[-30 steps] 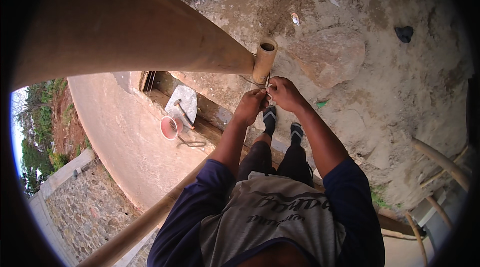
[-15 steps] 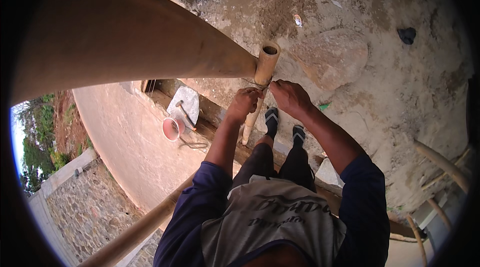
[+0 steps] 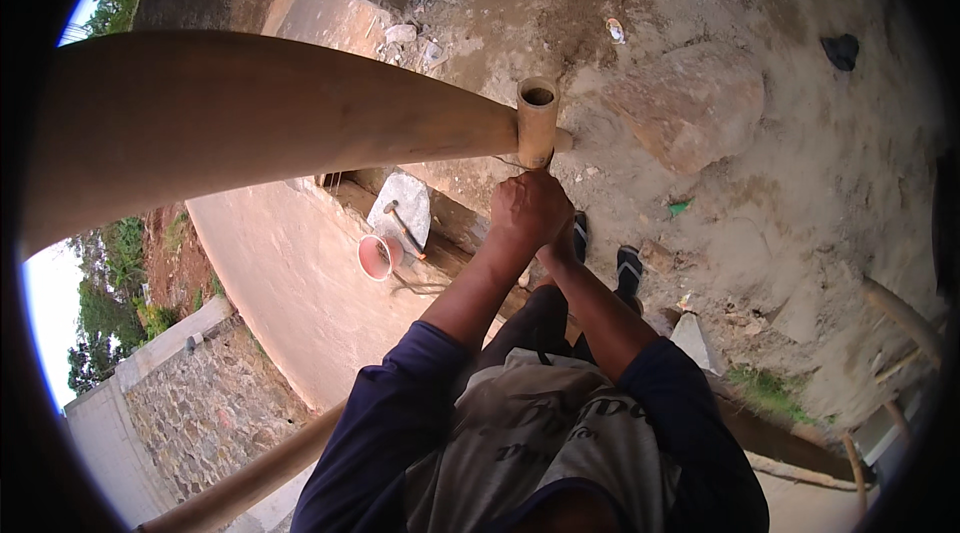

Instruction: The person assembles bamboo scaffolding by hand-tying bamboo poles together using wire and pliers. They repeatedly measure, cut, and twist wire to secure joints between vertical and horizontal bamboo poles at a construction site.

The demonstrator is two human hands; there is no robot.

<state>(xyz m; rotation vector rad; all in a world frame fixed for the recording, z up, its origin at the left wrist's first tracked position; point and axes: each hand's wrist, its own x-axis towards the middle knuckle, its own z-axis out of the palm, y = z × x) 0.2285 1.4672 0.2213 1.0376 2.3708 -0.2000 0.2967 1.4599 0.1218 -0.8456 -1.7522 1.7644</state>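
The upright bamboo post [image 3: 537, 118] crosses the horizontal bamboo pole [image 3: 250, 123] at a thin tie wire [image 3: 510, 165]. Left hand [image 3: 527, 211] is clenched below the joint — apparently on the wire; right hand [image 3: 560, 255] is hidden, grip unclear. Pull tension evenly — keep the poles square.

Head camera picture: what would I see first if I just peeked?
A thick bamboo pole sweeps across the top left, meeting an upright hollow bamboo post. Just below that joint, the left hand covers the right hand. Far below sits a pink bucket.
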